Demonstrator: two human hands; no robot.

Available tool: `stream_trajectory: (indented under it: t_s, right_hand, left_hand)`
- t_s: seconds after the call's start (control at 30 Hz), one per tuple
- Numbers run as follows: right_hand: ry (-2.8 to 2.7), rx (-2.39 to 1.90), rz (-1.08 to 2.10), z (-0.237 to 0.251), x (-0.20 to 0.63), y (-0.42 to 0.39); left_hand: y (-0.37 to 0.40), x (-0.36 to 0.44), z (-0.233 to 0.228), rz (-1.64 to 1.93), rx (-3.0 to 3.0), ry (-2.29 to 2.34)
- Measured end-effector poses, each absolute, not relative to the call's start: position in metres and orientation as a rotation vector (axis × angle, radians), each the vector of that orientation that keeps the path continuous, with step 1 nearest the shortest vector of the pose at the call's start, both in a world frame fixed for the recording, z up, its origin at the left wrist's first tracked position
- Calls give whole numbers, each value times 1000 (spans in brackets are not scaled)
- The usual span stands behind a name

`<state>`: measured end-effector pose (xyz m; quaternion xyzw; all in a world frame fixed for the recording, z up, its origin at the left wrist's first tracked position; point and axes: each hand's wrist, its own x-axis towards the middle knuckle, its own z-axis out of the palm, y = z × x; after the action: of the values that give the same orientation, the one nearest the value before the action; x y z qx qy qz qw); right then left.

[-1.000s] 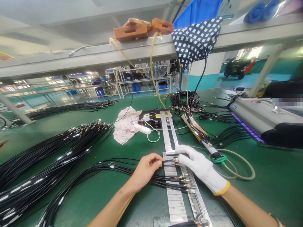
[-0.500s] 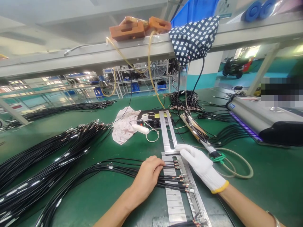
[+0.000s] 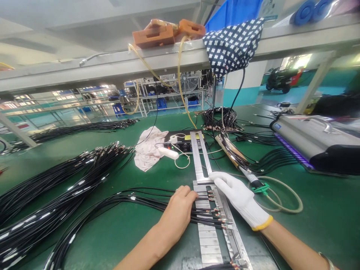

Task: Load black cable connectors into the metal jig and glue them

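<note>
Head view: green bench mat (image 3: 118, 232) in factory hall, overhead shelf (image 3: 112, 67) carrying two orange blocks (image 3: 168, 33), bare left hand (image 3: 178, 212) fingers curled, pressing black cables (image 3: 146, 200) onto metal rail fixture (image 3: 209, 225), gloved right hand (image 3: 239, 198) flat, fingers together, resting on rail, holding nothing

Thin black cables (image 3: 157, 202) with metal-tipped ends lie side by side across the slotted metal fixture (image 3: 209, 225).
</note>
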<state>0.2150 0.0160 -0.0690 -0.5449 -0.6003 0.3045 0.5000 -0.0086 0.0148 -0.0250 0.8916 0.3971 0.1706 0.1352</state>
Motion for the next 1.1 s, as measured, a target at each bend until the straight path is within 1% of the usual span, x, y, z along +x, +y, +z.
stream_trajectory:
  t_s: [0.33,0.9,1.1]
  right_hand:
    - [-1463,-1313,732,-69,215,16]
    - [-1506,-1348,698,-64,212,14]
    - [-1649,-1425,586,-59,204,7]
  left_hand:
    - [16,-8,-30,559,2560,1147]
    - [17,-7,-39,556,2536,1114]
    - [15,-6,-39,541,2577,1107]
